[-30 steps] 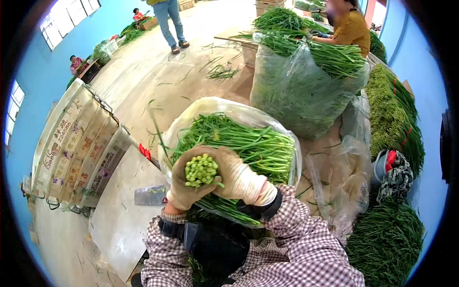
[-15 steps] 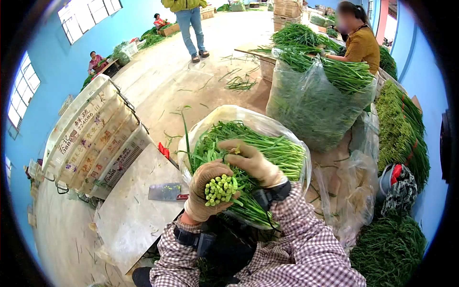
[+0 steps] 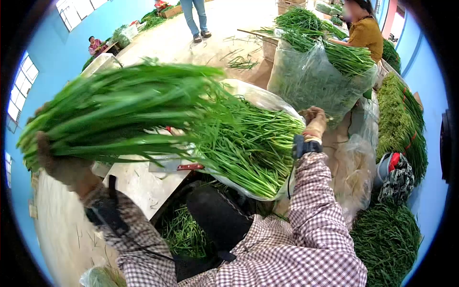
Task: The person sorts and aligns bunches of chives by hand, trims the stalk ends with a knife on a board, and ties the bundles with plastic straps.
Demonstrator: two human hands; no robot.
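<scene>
My gloved left hand [image 3: 67, 165] is raised at the left, closed around a large bunch of green stalks [image 3: 124, 110] that look like garlic chives. The bunch lies sideways, blurred, its leafy end toward the middle. My gloved right hand [image 3: 315, 120] is at the right rim of a plastic-lined container [image 3: 248, 87], fingers curled; what they hold, if anything, I cannot make out. Loose green stalks [image 3: 253, 143] fill that container. A cleaver with a red handle [image 3: 190, 167] lies on the board [image 3: 143, 184], its blade partly covered by the bunch.
A person in a mustard top [image 3: 366, 36] sits behind a big bag of greens [image 3: 306, 79]. Another person's legs [image 3: 195, 19] stand on the floor ahead. Tied bundles [image 3: 399, 124] lean along the right wall. More greens [image 3: 387, 244] lie at lower right. Stacked crates are mostly hidden.
The bunch, earlier upright with cut ends toward me over the container, has swung left in my left hand and lies sideways. My right hand has left it and moved right.
</scene>
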